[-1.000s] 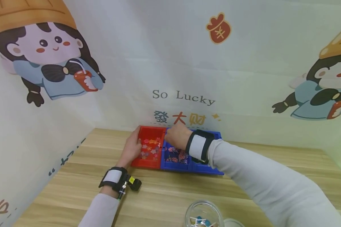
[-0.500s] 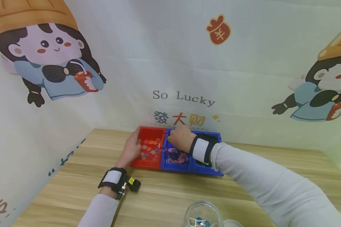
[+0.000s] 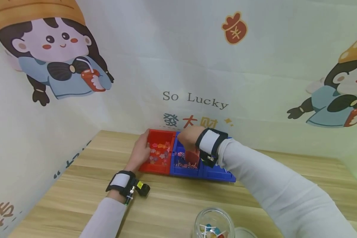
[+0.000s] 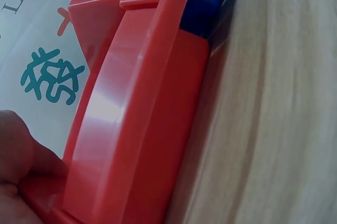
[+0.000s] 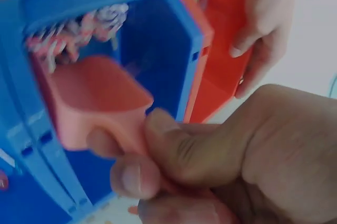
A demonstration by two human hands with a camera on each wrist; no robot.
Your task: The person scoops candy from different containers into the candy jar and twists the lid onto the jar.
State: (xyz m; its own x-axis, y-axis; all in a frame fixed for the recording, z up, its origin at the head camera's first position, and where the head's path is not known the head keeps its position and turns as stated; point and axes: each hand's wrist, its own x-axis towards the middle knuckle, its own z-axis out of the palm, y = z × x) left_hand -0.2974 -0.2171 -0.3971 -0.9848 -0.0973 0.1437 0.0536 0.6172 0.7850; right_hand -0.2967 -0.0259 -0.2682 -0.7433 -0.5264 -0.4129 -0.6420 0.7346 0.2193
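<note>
My right hand (image 3: 191, 136) grips the handle of a pink scoop (image 5: 102, 84), thumb on top and fingers curled beneath. The scoop's bowl is down inside the middle blue bin (image 3: 182, 172), against small pink-and-white striped pieces (image 5: 79, 32). Its bowl looks bare in the blurred right wrist view. My left hand (image 3: 139, 153) holds the outer left side of the red bin (image 4: 131, 92), thumb over the rim. Small star-shaped pieces (image 3: 162, 155), pink, orange and clear, lie in the red bin. My right wrist and its strap partly cover the right blue bin (image 3: 217, 176).
The three bins stand joined in a row near the printed back cloth (image 3: 270, 99). A glass jar (image 3: 214, 211) with lollipops (image 3: 211, 229) stands at the front of the wooden table (image 3: 154, 211). Beside it lies a pale round thing (image 3: 244, 233), cut off by the frame.
My right hand has tilted over the middle blue bin, and the pink scoop now shows inside it. My left hand stays on the red bin. The head view has shifted slightly.
</note>
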